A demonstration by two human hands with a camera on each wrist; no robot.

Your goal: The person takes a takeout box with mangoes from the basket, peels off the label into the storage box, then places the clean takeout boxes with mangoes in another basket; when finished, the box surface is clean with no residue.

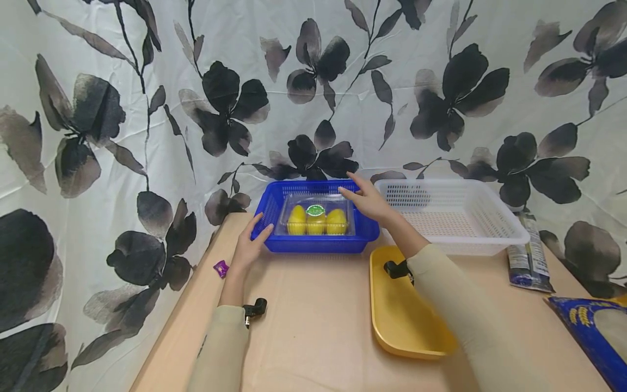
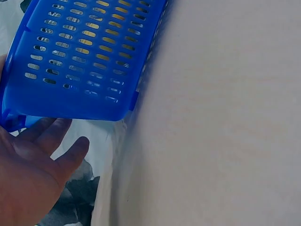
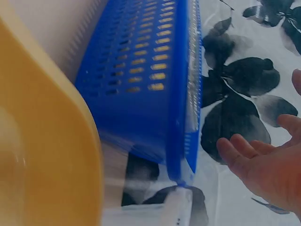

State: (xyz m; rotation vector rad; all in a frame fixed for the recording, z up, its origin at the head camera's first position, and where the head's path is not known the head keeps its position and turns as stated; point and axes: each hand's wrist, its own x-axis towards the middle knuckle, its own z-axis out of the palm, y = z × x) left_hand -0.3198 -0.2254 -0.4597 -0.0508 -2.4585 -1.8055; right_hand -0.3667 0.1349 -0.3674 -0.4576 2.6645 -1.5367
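Observation:
A blue plastic basket (image 1: pixel 323 245) stands at the back of the table. Inside it lies a clear plastic box (image 1: pixel 315 200) holding three yellow mango-like fruits (image 1: pixel 336 220) under a green round label. At the basket's left end is my left hand (image 1: pixel 247 247), thumb spread apart and fingertips right at the rim. The left wrist view shows those fingers (image 2: pixel 61 136) fairly straight beside the slotted blue wall. My right hand (image 1: pixel 368 201) hovers over the basket's right back corner with fingers spread. In the right wrist view nothing lies within its fingers (image 3: pixel 242 148).
A white slotted basket (image 1: pixel 460 246) sits right of the blue one. Below my right forearm lies a yellow tray (image 1: pixel 392 326). A purple wrapped candy (image 1: pixel 221 268) is near the left edge. Two packages, one grey (image 1: pixel 531 261) and one blue (image 1: pixel 580 326), lie far right.

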